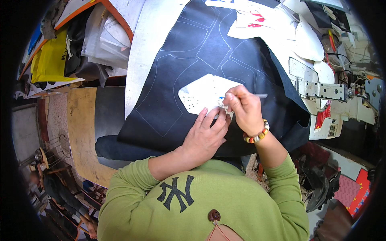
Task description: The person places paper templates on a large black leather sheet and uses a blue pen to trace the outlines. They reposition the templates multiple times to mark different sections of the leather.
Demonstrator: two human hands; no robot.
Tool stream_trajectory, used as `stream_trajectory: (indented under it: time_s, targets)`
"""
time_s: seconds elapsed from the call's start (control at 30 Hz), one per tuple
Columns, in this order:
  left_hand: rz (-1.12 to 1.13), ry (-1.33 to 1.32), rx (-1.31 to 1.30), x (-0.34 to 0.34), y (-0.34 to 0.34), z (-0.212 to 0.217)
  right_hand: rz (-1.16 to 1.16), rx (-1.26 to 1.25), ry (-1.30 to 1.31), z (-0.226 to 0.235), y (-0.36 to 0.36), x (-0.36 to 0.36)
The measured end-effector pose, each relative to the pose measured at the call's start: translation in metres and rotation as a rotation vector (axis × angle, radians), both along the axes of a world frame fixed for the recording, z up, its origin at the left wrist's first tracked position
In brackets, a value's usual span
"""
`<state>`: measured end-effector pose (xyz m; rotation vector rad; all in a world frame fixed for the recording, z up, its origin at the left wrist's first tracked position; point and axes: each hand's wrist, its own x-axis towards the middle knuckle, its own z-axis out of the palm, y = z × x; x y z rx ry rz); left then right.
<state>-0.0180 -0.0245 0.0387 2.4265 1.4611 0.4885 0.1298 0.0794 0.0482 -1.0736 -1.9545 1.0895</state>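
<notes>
We recorded a white template [197, 90] flat on a black sheet [155, 106], toward the sheet's near edge; the sheet covered the middle of the desk [141, 44] and extended past its near left corner. We noted the left hand [206, 134] with fingers extended, close together, on the template's near edge. The right hand [246, 109] pinched a slim pen [262, 95] over the template's right side; we could not tell whether its tip touched.

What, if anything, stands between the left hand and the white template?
Nothing visible: the left hand rests with its fingers at the template's lower edge. The right hand, with a pen in its grip, is beside it, not between.
</notes>
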Motion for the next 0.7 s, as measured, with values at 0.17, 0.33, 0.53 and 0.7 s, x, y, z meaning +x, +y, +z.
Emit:
stream_trajectory:
  time_s: [0.17, 0.33, 0.53, 0.7]
  targets:
    - [0.001, 0.002, 0.026, -0.002, 0.000, 0.000, 0.022, 0.109, -0.029, -0.004, 0.005, -0.008]
    - [0.000, -0.038, -0.025, -0.002, 0.002, -0.001, 0.035, 0.290, -0.129, -0.002, 0.004, -0.011]
    - [0.063, -0.161, -0.055, -0.002, 0.005, 0.002, -0.004, 0.088, -0.024, -0.006, 0.017, -0.013]
    - [0.041, -0.157, -0.050, -0.005, 0.006, 0.002, 0.008, 0.179, -0.094, -0.006, 0.017, -0.018]
